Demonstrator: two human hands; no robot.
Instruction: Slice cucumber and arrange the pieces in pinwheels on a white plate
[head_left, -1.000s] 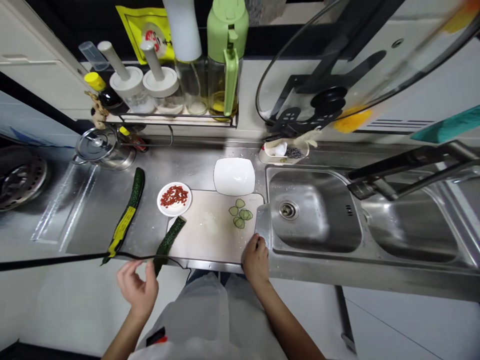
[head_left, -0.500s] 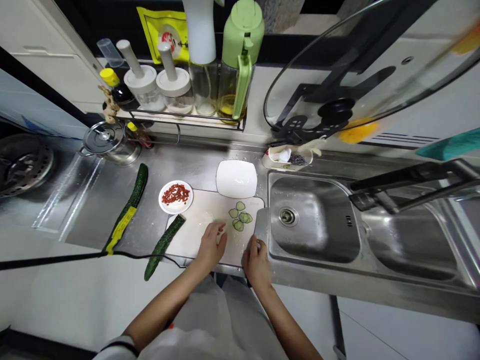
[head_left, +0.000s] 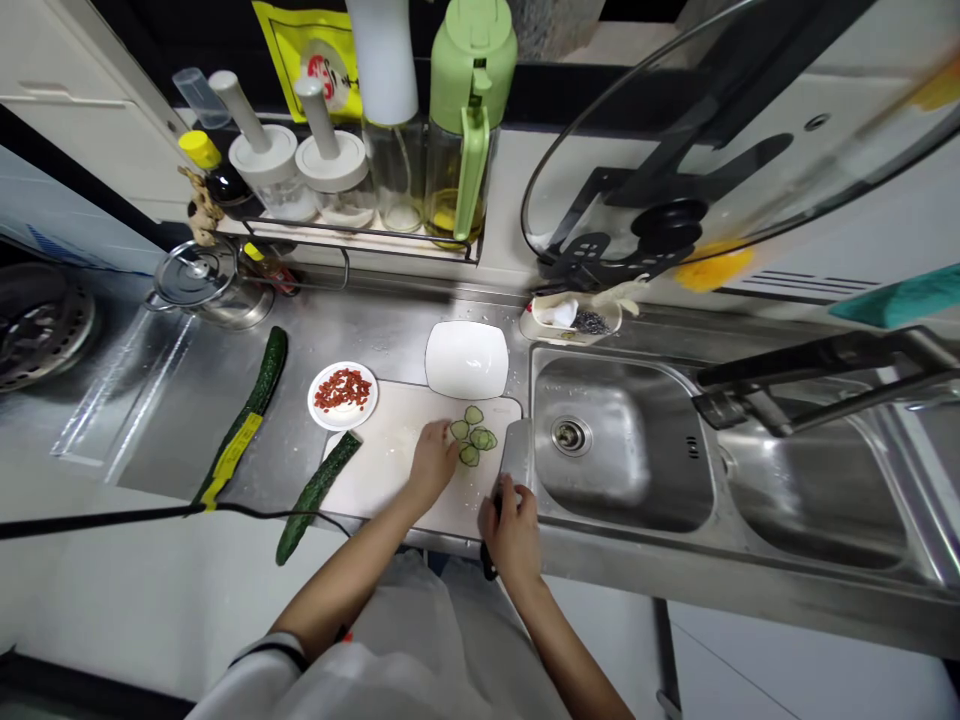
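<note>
A white cutting board (head_left: 386, 410) lies on the steel counter. Thin cucumber slices (head_left: 470, 456) rest near its right side, with the fingertips of my left hand (head_left: 433, 467) close to them; that hand is loosely bent, and nothing shows in it. My right hand (head_left: 516, 535) is around the black handle of a knife (head_left: 516, 447), whose wide blade lies along the board's right edge. A cut cucumber (head_left: 319, 495) slants over the board's left front corner. Behind the board's left part is a white plate of small red pieces (head_left: 343, 393); a white dish (head_left: 466, 360) overlaps the back edge.
A whole cucumber (head_left: 262, 385) with a yellow label lies at the left, with a black cord across the front. A lidded pot (head_left: 232, 300) stands behind. Jars and bottles fill a rack (head_left: 360, 240). To the right are the sink (head_left: 622, 440), its faucet (head_left: 817, 380) and a glass lid (head_left: 555, 180).
My left hand has moved up and right toward the slices, its fingers now closer to them. My right hand has turned slightly, showing more of the knife handle. The view has shifted slightly.
</note>
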